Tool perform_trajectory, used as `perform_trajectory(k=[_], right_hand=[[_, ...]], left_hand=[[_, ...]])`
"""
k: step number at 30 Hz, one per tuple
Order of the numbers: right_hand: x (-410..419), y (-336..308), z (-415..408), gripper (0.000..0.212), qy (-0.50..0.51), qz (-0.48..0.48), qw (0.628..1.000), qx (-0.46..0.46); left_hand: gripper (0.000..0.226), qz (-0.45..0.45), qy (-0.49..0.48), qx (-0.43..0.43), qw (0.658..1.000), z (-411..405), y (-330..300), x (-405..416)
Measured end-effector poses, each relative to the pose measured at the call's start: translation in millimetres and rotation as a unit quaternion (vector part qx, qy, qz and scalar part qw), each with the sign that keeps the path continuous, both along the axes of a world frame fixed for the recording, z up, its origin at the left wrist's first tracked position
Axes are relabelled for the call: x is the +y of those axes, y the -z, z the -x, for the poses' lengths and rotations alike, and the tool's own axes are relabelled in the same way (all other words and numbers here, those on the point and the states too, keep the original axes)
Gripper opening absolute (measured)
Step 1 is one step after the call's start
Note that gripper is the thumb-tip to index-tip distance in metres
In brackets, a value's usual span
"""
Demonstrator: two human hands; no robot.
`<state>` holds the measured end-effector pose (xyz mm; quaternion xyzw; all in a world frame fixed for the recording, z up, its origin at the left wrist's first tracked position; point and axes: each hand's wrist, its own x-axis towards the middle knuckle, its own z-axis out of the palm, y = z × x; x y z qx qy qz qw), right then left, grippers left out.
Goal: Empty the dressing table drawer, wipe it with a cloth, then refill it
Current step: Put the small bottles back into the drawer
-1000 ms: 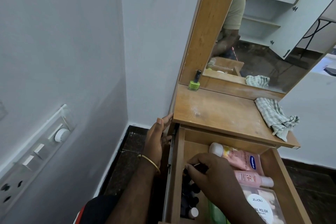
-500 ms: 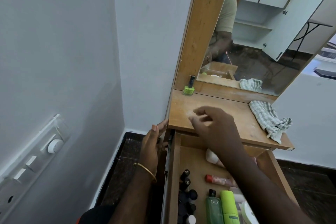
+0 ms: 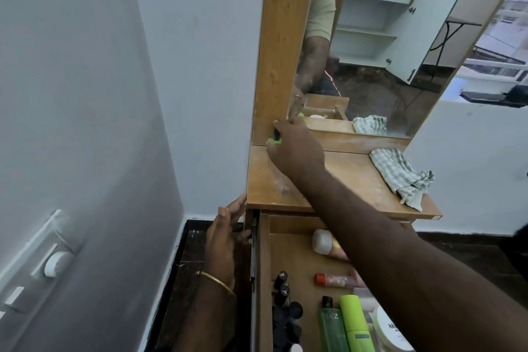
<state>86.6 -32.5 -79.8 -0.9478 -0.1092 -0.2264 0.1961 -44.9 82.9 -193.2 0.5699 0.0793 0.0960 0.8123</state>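
Note:
The wooden drawer (image 3: pixel 264 280) stands pulled out under the dressing table top (image 3: pixel 271 186). In it lie several dark nail polish bottles (image 3: pixel 283 308), two green bottles (image 3: pixel 353 320), a pink tube (image 3: pixel 325 243), a red-capped tube (image 3: pixel 334 280) and a white jar (image 3: pixel 391 331). My right hand (image 3: pixel 297 148) reaches to the back left corner of the top, its fingers pinched around a green nail polish bottle (image 3: pixel 275 140) with a black cap. My left hand (image 3: pixel 225 237) rests with straight fingers on the table's left side. A checked cloth (image 3: pixel 400 174) lies on the top at the right.
A tall mirror (image 3: pixel 385 51) in a wooden frame rises behind the top. A white wall runs close along the left, with a switch panel (image 3: pixel 54 263). Dark floor (image 3: pixel 194 254) shows between wall and table.
My right hand left the drawer's nail polish row, rose over the top with its fingers pinched, and now sits at the green bottle in the back corner. The left hand has stayed put.

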Motion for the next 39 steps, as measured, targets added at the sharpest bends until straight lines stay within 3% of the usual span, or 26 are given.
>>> perform_trajectory(k=[4,9,14,23,30,39], right_hand=[[3,-3,-8,0.018,0.011,-0.040,0.999,-0.001],[4,-4,-16,0.022,0.010,-0.018,1.000,-0.017],[1,-9,-17,0.012,0.011,-0.051,0.999,0.008],[-21,-7,57,0.009,-0.066,-0.134,0.988,-0.040],[-54,18,144,0.012,-0.088,-0.165,0.982,0.001],[-60,72,156,0.006,-0.062,-0.193,0.972,0.114]], left_hand=[[0.067,0.004,-0.001,-0.004,1.000,0,-1,-1],[0.068,0.005,0.002,-0.003,1.000,2,-2,-1],[0.064,0.006,0.007,-0.005,1.000,3,-5,-1],[0.064,0.006,0.008,0.001,1.000,4,-7,-2],[0.065,0.010,0.015,-0.007,1.000,4,-5,-3],[0.076,0.004,0.019,-0.004,1.000,4,-3,-4]])
